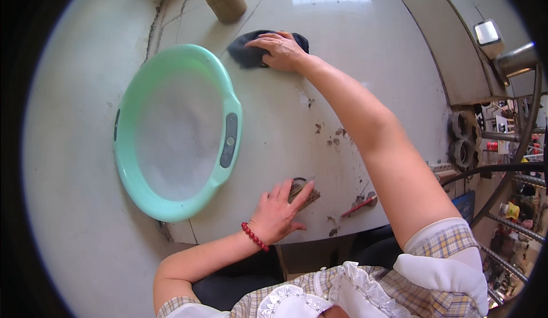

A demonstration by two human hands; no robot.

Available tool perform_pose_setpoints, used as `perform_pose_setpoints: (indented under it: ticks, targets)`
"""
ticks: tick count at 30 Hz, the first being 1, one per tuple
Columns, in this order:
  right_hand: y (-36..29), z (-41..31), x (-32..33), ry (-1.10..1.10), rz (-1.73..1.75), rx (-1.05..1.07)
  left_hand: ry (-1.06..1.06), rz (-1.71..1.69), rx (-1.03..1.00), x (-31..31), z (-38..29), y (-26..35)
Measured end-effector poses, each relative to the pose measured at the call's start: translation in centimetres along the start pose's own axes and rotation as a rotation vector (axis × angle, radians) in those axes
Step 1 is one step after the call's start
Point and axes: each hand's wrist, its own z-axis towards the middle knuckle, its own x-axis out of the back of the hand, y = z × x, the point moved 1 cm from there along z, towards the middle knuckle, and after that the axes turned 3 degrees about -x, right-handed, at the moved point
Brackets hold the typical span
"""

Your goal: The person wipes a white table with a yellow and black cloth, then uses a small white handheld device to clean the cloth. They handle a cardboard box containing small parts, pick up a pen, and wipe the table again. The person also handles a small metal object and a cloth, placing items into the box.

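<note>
My right hand (280,50) is stretched out to the far part of the white tiled table (278,117), pressing on a bunched dark cloth (246,50). The cloth is partly hidden beneath the fingers. Close to the near edge, my left hand (276,211), with a red bead bracelet (255,236) at the wrist, lies with fingers spread over a small brown object (310,197). Its kind is unclear, and whether the fingers grip it cannot be made out. Left of both hands is a mint-green plastic basin (180,211) holding whitish, sudsy-looking water (177,134).
Dark crumbs of dirt (336,137) lie scattered under my right forearm. A red pencil-like stick (358,206) rests near the front edge. A round post (222,1) stands at the back. At right are grey metal rings (462,140), a dark cable (492,168) and cluttered shelving (513,228).
</note>
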Motion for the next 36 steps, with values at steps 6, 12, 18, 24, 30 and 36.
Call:
perform_pose_setpoints:
  ticks: [6, 12, 18, 24, 30, 36]
  targets:
    - [-2.7, -9.5, 1.9, -0.113, 0.215, 0.278, 0.018, -0.005, -0.023, -0.6, 0.0, -0.3]
    - [-7.6, -24.5, 6.5, -0.164, 0.277, 0.226, 0.020, 0.114, -0.106, -0.7, 0.3, -0.1]
    - [-7.0, -29.2, 11.4, 0.011, 0.447, 0.046, 0.043, 0.203, -0.212, -1.5, 1.0, 0.0]
    - [6.9, -29.0, 19.7, 0.245, 0.280, -0.628, 0.041, 0.143, -0.175, -1.4, 1.8, -1.1]
    - [8.8, -30.3, 12.7, 0.432, -0.354, -0.853, 0.063, -0.068, -0.115, -1.6, 2.4, -2.0]
    - [-3.3, -30.9, 8.5, 0.237, -0.207, -0.468, 0.063, -0.226, -0.179, -2.0, 3.2, -2.6]
